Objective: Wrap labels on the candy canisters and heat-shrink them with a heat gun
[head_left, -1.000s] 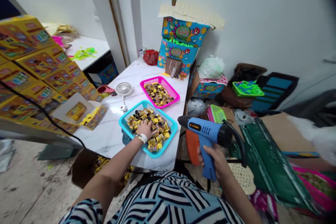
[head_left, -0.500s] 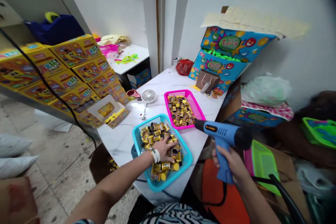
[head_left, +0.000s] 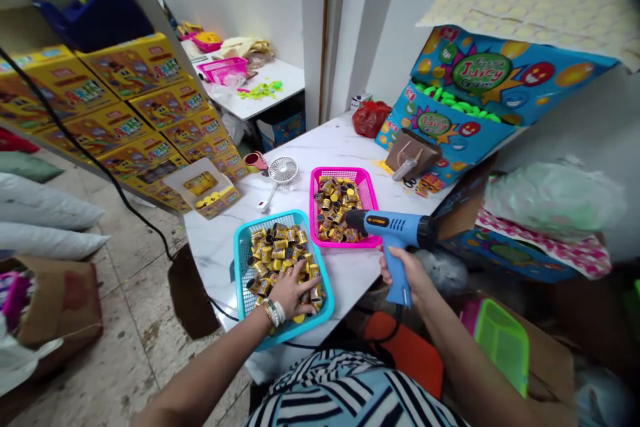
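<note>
My left hand (head_left: pixel 291 288) lies spread over the small yellow-wrapped cylinders (head_left: pixel 274 255) that fill a turquoise basket (head_left: pixel 327 280). Its fingers are apart and touch the top ones; what is under the palm is hidden. In my right hand (head_left: pixel 407 273) is a blue heat gun (head_left: pixel 395 230), gripped by its handle. The gun's dark nozzle points left, above the right part of a pink basket (head_left: pixel 371 197). More of the small cylinders (head_left: pixel 334 203), some with black open ends and some with yellow ends, are heaped in that pink basket.
A small white fan (head_left: pixel 283 171) and a tape dispenser (head_left: pixel 256 161) lie beyond the baskets. An open carton (head_left: pixel 205 190) stands at the table's left edge by stacked yellow boxes (head_left: pixel 145 90). Large blue boxes (head_left: pixel 450 107) and a brown pouch (head_left: pixel 413 153) are at the right. A cable (head_left: pixel 220 310) hangs below.
The heat gun and my right hand have shifted left, bringing the nozzle over the pink basket. My left hand stays spread on the cylinders, and the whole view has turned slightly.
</note>
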{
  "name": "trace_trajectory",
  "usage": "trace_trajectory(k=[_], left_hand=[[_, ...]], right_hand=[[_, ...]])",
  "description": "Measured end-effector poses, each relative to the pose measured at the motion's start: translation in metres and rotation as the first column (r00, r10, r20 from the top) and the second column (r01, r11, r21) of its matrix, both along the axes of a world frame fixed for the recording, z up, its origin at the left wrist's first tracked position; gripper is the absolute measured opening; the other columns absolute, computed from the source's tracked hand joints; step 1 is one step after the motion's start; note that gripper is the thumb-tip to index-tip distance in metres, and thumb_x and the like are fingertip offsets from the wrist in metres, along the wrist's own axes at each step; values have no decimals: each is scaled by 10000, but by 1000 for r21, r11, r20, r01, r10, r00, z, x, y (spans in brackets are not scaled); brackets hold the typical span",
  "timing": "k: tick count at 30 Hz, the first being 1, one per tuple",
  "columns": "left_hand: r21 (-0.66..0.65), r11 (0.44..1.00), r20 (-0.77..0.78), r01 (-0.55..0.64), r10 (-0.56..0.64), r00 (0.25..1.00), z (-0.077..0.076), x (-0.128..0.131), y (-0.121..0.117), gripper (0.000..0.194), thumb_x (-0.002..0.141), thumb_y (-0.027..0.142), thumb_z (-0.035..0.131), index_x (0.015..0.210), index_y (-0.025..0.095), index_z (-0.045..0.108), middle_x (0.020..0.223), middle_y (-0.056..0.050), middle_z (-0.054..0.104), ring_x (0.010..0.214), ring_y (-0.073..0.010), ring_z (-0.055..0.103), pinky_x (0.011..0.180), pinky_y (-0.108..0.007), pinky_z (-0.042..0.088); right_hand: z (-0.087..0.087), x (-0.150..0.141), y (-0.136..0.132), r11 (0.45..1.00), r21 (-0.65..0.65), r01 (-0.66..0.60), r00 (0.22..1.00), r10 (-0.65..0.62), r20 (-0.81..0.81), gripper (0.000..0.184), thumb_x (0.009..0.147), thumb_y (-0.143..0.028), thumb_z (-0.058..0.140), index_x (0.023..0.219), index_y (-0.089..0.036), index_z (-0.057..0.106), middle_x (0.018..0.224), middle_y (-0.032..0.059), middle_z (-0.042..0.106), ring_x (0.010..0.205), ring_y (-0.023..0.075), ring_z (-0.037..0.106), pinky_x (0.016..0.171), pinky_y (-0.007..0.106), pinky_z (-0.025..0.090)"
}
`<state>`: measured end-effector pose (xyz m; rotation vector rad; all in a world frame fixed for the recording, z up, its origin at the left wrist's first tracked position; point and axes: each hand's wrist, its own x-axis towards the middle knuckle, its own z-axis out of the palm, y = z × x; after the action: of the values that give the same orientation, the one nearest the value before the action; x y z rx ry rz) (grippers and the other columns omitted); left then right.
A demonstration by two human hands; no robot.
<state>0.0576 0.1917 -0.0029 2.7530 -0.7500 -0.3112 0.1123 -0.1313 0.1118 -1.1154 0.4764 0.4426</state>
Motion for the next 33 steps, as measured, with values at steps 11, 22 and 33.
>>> trace_trajectory(k=[11, 22, 33], left_hand=[[-199, 980, 163, 5, 28, 986, -12, -3, 18, 501, 848, 522, 616, 1303, 311, 628, 1451, -186, 348, 1197, -390, 537, 887, -532, 522], [-484, 860, 123, -162, 251, 960, -12, -13, 25, 481, 835, 427, 672, 1282, 254, 628, 1426, -144, 354, 1020, -241, 606, 900, -428, 544], [-589, 675, 27, -445, 567, 824, 42, -11, -4, 480, 833, 373, 686, 1286, 241, 599, 1389, -125, 433, 1262, -291, 501, 1074, -464, 448]], right_hand=[[5, -13, -6, 998, 49, -33, 999, 34, -9, 292, 805, -469, 619, 856, -182, 611, 622, 14, 610, 438, 106, 496, 366, 198, 389], [-5, -40, 2, 997, -69, -22, 992, 30, 122, 405, 712, -406, 822, 1004, -209, 623, 848, 6, 645, 600, 109, 580, 457, 209, 472], [55, 17, -51, 904, -392, -172, 981, 195, 18, 413, 662, -523, 800, 857, -189, 655, 660, 38, 657, 445, 177, 566, 406, 303, 490]])
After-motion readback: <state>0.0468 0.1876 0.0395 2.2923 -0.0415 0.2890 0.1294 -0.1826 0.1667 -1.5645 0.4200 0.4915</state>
